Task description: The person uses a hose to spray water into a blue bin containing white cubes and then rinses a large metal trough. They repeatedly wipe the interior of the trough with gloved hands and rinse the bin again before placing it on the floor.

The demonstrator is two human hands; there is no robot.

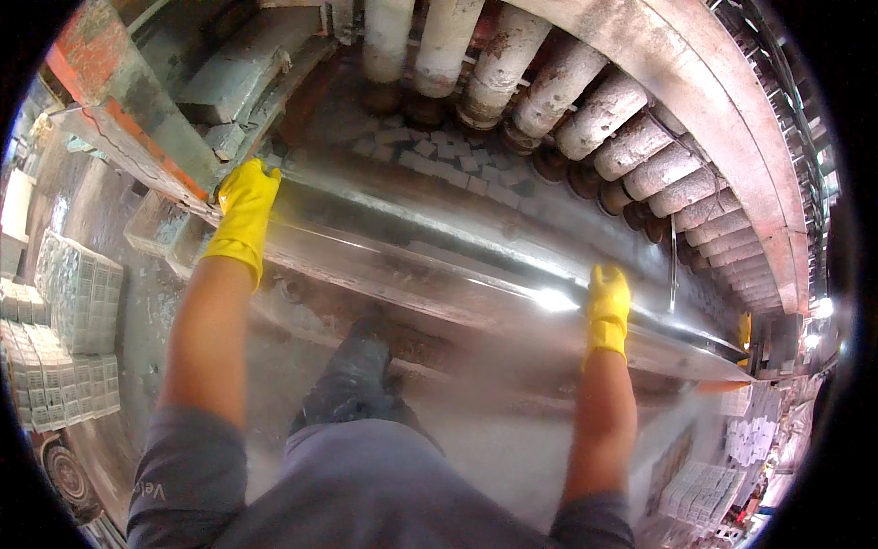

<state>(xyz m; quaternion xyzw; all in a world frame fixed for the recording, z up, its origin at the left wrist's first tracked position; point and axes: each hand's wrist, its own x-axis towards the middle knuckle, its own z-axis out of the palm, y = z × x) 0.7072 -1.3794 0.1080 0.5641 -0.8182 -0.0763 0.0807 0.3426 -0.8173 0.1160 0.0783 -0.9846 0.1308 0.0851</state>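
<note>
A long, wet, shiny metal bar runs across in front of me, from the upper left down to the right. My left hand, in a yellow rubber glove, is closed at the bar's left end, beside an orange-edged metal beam. Farther right, my right hand wears the same kind of glove, its fingers curled over the bar's edge. Both arms reach forward, well apart. Behind the bar, several small grey stone pieces lie on a wet machine bed. The undersides of both grips are hidden.
A row of thick, stained metal cylinders hangs over the bed under a curved pale housing. Stacked blocks stand at the left, more stacks at the lower right. Mist blurs the floor near my legs. A small yellow shape shows beyond the bar's right end.
</note>
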